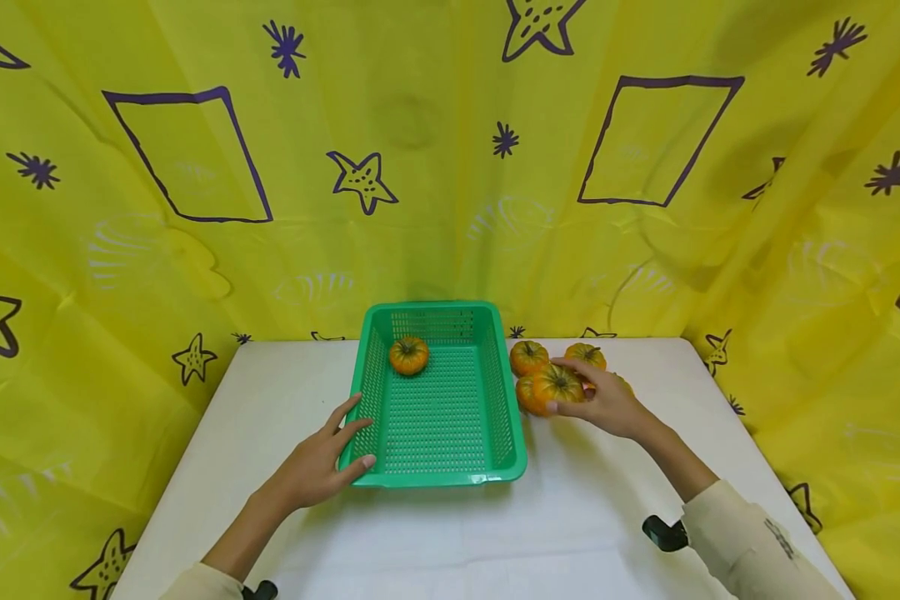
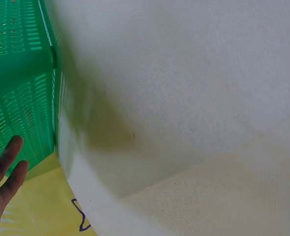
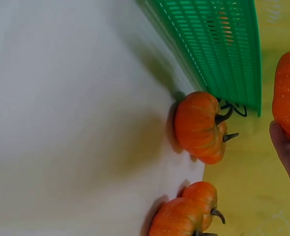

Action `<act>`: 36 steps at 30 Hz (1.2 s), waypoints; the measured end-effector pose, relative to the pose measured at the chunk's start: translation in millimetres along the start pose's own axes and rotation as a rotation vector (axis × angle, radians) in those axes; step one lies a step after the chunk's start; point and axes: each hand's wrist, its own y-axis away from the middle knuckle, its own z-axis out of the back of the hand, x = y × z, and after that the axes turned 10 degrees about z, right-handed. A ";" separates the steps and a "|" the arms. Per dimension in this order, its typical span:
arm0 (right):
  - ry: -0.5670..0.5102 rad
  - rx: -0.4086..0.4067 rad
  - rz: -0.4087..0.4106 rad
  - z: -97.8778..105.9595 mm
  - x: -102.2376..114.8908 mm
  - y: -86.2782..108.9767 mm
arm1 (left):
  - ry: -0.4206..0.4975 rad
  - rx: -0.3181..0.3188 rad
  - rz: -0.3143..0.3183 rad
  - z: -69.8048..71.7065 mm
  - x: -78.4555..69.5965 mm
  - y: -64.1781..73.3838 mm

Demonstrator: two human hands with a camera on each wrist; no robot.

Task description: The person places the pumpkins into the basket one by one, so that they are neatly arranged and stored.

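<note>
The small, ribbed orange pumpkin with yellowish-green streaks (image 1: 557,385) is in the right hand (image 1: 611,404), thumb on its near side and fingers around its far side. The right wrist view shows it held up, apart from the tabletop covered in white cloth (image 1: 450,542).

The step in hand appears to be a lift at the right of the rectangular green perforated plastic basket (image 1: 435,481). Near the grasp lie a streaked orange pumpkin partly behind the held one (image 1: 527,396), another beside the basket's right wall (image 1: 528,357), one farther back (image 1: 587,355), and one mostly hidden by the hand (image 1: 624,385). A single orange-green pumpkin (image 1: 408,356) sits inside the basket, near its back left corner.

The left hand (image 1: 315,467) has its fingers extended and spread at the basket's left rim, grasping nothing; how firmly they press, I cannot tell.

If the basket is the destination, the next move calls for raising the pumpkin over the right rim, keeping it off its neighbours, and lowering it onto bare floor before the fingers let go.
</note>
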 end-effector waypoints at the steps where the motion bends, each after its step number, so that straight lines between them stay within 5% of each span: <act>1: -0.009 0.002 -0.001 -0.2 1.7 -1.9 | 0.001 -0.001 0.000 0.1 -0.1 0.0; 36: -0.213 0.102 -0.001 -16.5 34.9 -64.2 | 0.010 -0.011 -0.020 3.2 -1.7 0.3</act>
